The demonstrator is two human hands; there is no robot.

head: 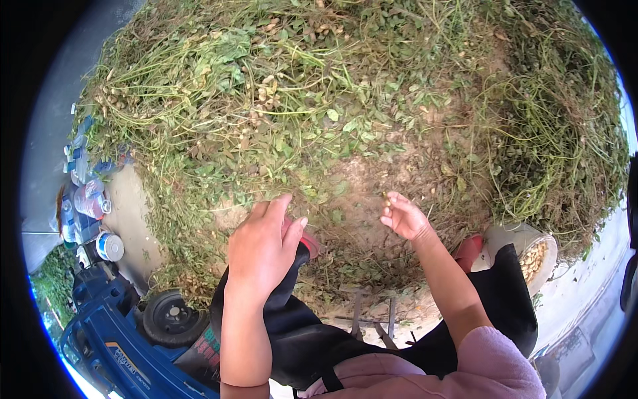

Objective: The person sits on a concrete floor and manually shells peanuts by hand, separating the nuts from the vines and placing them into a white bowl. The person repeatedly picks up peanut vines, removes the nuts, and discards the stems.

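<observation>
My left hand (261,244) hangs above my left knee, back upward, thumb apart from the fingers. Nothing shows in it, though its palm side is hidden. A small peanut pod (387,201) is pinched between the fingertips of my right hand (406,219), over bare soil with scattered leaves. In front of me spreads a wide heap of pulled peanut plants (279,99), with stems, green leaves and pods tangled together. One cluster of peanuts (266,92) shows among the stems. By my right foot a pale bucket (508,237) leans on its side towards me, holding peanuts (533,262).
A taller pile of peanut vines (558,134) rises on the right. At left are plastic jugs (92,199), a white-and-blue tub (109,246), a black wheel (174,316) and a blue vehicle (124,354). Red shoes (468,252) show at my feet.
</observation>
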